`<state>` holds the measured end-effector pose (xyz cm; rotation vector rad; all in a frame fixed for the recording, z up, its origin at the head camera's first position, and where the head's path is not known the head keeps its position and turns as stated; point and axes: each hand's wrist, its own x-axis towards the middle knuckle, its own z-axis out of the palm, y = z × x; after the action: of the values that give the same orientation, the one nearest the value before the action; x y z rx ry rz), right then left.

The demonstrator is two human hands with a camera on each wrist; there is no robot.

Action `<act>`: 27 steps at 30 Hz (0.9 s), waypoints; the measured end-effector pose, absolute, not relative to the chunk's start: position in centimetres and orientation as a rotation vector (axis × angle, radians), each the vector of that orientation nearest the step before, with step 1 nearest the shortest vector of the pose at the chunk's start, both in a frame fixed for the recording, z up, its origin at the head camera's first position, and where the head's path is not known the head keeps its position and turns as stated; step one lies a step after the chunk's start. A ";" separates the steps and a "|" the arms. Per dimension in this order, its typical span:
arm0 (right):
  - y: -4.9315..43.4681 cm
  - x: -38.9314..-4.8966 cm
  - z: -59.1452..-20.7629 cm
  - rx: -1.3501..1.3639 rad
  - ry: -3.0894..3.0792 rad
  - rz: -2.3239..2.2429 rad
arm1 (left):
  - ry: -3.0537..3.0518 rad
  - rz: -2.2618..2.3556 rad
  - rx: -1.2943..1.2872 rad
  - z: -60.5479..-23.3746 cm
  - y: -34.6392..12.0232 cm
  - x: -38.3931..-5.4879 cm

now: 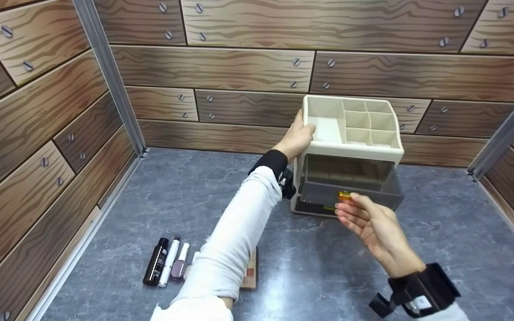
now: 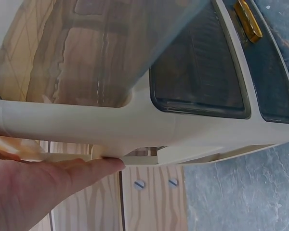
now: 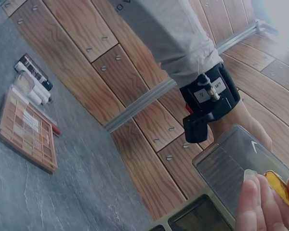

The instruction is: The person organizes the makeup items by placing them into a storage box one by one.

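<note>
A cream makeup organizer (image 1: pixel 350 150) with an open compartment top and smoky see-through fronts stands near the back wall. My left hand (image 1: pixel 295 140) grips its upper left edge; in the left wrist view the thumb (image 2: pixel 94 169) lies along the cream frame. An upper smoky see-through drawer (image 1: pixel 373 197) juts out toward me. My right hand (image 1: pixel 379 232) pinches that drawer's gold handle (image 1: pixel 344 196) between thumb and fingers, also seen in the right wrist view as a gold handle (image 3: pixel 279 188). A lower drawer with another gold handle (image 2: pixel 248 21) sits beneath, pushed in.
At the front left lie a black bottle (image 1: pixel 155 263), a white tube (image 1: pixel 169 263) and a purple nail polish bottle (image 1: pixel 180 263). A makeup palette (image 3: pixel 29 130) lies beside them, partly behind my left sleeve in the head view. Wood-patterned walls (image 1: pixel 239 67) enclose the grey surface (image 1: pixel 185 187).
</note>
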<state>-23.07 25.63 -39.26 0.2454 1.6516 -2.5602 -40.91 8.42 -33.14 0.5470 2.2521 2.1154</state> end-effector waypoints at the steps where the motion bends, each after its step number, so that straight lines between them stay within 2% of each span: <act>1: 25.6 -22.9 -39.3 0.243 1.656 -2.558 | 2.248 2.119 0.548 -33.2 8.4 -40.9; 27: 25.6 -20.7 -41.0 0.198 1.693 -2.618 | 2.227 2.143 0.517 -33.4 8.5 -41.3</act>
<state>-20.72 25.58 -41.04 0.1978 1.6927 -2.6176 -41.30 8.53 -33.39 0.5173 2.2270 2.1433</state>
